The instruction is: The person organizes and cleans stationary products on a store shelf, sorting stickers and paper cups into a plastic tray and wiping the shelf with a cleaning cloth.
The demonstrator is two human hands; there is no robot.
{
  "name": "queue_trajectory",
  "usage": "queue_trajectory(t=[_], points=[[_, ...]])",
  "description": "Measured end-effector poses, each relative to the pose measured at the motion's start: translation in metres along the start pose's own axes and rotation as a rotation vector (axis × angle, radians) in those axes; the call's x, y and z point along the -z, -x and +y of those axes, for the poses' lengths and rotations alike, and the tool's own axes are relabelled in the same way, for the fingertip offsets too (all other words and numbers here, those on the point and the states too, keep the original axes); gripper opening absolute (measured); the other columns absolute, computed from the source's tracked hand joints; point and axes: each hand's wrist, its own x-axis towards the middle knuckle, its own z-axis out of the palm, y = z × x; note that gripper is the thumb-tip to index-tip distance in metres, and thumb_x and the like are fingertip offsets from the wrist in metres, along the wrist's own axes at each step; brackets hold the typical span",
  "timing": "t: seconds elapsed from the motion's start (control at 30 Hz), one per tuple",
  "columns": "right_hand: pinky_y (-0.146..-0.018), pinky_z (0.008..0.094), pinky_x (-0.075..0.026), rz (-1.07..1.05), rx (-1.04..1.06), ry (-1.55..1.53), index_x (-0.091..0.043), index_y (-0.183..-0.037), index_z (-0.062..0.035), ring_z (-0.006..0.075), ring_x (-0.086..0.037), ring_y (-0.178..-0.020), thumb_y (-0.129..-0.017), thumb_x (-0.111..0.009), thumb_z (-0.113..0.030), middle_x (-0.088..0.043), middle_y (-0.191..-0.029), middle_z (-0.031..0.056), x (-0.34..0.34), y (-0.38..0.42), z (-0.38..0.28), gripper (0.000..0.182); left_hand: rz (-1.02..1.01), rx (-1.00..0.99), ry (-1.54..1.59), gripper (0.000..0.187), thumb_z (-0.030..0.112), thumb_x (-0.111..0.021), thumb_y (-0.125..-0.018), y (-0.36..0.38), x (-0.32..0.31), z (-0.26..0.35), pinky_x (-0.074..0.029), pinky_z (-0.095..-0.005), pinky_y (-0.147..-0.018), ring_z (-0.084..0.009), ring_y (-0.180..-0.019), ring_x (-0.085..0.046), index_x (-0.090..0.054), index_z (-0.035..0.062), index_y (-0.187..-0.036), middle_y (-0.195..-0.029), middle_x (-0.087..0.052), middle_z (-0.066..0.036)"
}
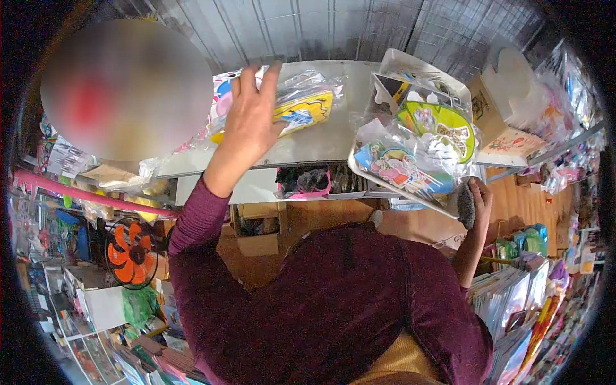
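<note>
My left hand [249, 119] reaches over the shelf, fingers stretched out and apart. Its thumb overlaps the edge of a yellow plastic-wrapped pack with a blue and white picture [311, 110]. Beyond the fingers lies another printed pack [222, 96], partly covered by the hand. At the near right corner of a white tray [410, 194], my right hand [481, 197] is closed on a dark grey fuzzy pad [466, 208]. Plastic-bagged goods fill the tray, among them a green cartoon cutout [436, 122] and a blue picture pack [391, 163].
The white shelf [256, 156] runs along a metal wall [333, 32]. A cardboard box [497, 119] stands right of the tray. Below the shelf sits a pink basket [328, 181] with dark items. An orange-bladed fan [133, 252] is at left; stacked goods [507, 289] rise at right.
</note>
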Motion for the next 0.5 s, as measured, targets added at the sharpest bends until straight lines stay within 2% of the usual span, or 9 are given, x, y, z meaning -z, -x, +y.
queue_trajectory(t=[0.03,0.1,0.17,0.2,0.3,0.33,0.37,0.43,0.5], points=[[-0.057,0.0224,-0.035,0.002,0.019,0.001,-0.056,-0.081,0.0015,0.0079,-0.042,-0.062,-0.086,-0.053,-0.025,-0.05,-0.068,-0.0002,0.0,-0.002,0.002,0.027,0.022,-0.012,-0.018,0.079,0.005,-0.074,-0.054,-0.002,-0.001,-0.005,-0.036,-0.0427,-0.09,-0.0362,-0.105,-0.041,-0.035,0.0007,-0.122,-0.119,-0.039,-0.021],[-0.057,0.0221,-0.036,0.007,0.034,0.004,-0.057,-0.082,0.0019,0.0081,-0.043,-0.063,-0.086,-0.053,-0.025,-0.051,-0.068,0.0,0.001,-0.003,0.005,0.027,-0.001,-0.036,-0.066,0.079,0.01,-0.076,-0.052,-0.011,-0.003,-0.02,-0.037,-0.041,-0.09,-0.0365,-0.106,-0.042,-0.039,-0.0003,-0.121,-0.119,-0.043,-0.021],[-0.058,0.022,-0.037,-0.005,0.023,0.064,-0.057,-0.084,0.0026,0.0081,-0.044,-0.063,-0.086,-0.052,-0.024,-0.051,-0.068,0.0004,0.003,-0.003,0.005,0.027,-0.509,0.112,-0.088,0.073,0.017,-0.077,-0.052,-0.029,-0.002,-0.03,-0.038,-0.0401,-0.089,-0.0376,-0.103,-0.046,-0.046,-0.0012,-0.116,-0.107,-0.052,-0.022],[-0.058,0.022,-0.037,0.004,0.022,0.065,-0.057,-0.084,0.0026,0.0081,-0.044,-0.063,-0.086,-0.052,-0.024,-0.051,-0.068,0.0004,0.002,-0.003,0.006,0.027,-0.504,0.055,-0.137,0.07,0.022,-0.077,-0.051,-0.037,-0.007,-0.035,-0.039,-0.0386,-0.087,-0.0382,-0.101,-0.049,-0.05,-0.0027,-0.111,-0.098,-0.057,-0.024],[-0.056,0.0222,-0.036,0.054,0.069,0.037,-0.057,-0.083,0.0027,0.0083,-0.044,-0.062,-0.086,-0.052,-0.024,-0.051,-0.068,0.0003,-0.001,0.0,0.005,0.027,-0.538,0.021,0.002,0.074,0.022,-0.077,-0.05,-0.057,-0.02,-0.049,-0.04,-0.0378,-0.088,-0.038,-0.104,-0.048,-0.048,-0.0034,-0.113,-0.102,-0.056,-0.025],[-0.056,0.022,-0.036,0.026,0.058,0.034,-0.057,-0.083,0.0026,0.0083,-0.044,-0.062,-0.086,-0.052,-0.024,-0.051,-0.067,0.0003,0.0,0.0,0.004,0.027,-0.636,0.095,0.088,0.078,0.022,-0.077,-0.049,-0.065,-0.021,-0.053,-0.039,-0.0354,-0.088,-0.0344,-0.107,-0.049,-0.044,-0.0042,-0.115,-0.106,-0.055,-0.024],[-0.055,0.0218,-0.036,-0.001,0.048,0.03,-0.057,-0.082,0.0025,0.0082,-0.044,-0.062,-0.086,-0.052,-0.024,-0.051,-0.067,0.0003,0.001,0.001,0.003,0.027,-0.641,0.082,0.091,0.078,0.022,-0.077,-0.049,-0.063,-0.033,-0.063,-0.039,-0.0354,-0.088,-0.0344,-0.107,-0.049,-0.044,-0.0042,-0.115,-0.106,-0.055,-0.024],[-0.054,0.021,-0.035,0.063,0.056,-0.026,-0.058,-0.082,0.0014,0.0075,-0.044,-0.061,-0.085,-0.053,-0.024,-0.051,-0.067,0.0008,-0.003,0.001,0.003,0.027,-0.452,-0.115,0.3,0.072,0.022,-0.079,-0.048,-0.06,-0.064,-0.088,-0.042,-0.0373,-0.083,-0.0373,-0.097,-0.053,-0.047,-0.0024,-0.107,-0.102,-0.056,-0.023],[-0.055,0.0216,-0.036,0.04,0.001,-0.015,-0.058,-0.082,0.0006,0.0076,-0.045,-0.062,-0.085,-0.053,-0.025,-0.052,-0.067,0.0014,-0.005,0.004,-0.003,0.026,-0.611,-0.016,0.305,0.076,0.022,-0.079,-0.047,-0.063,-0.059,-0.069,-0.042,-0.0371,-0.082,-0.0368,-0.098,-0.054,-0.043,-0.0017,-0.109,-0.099,-0.056,-0.024]])
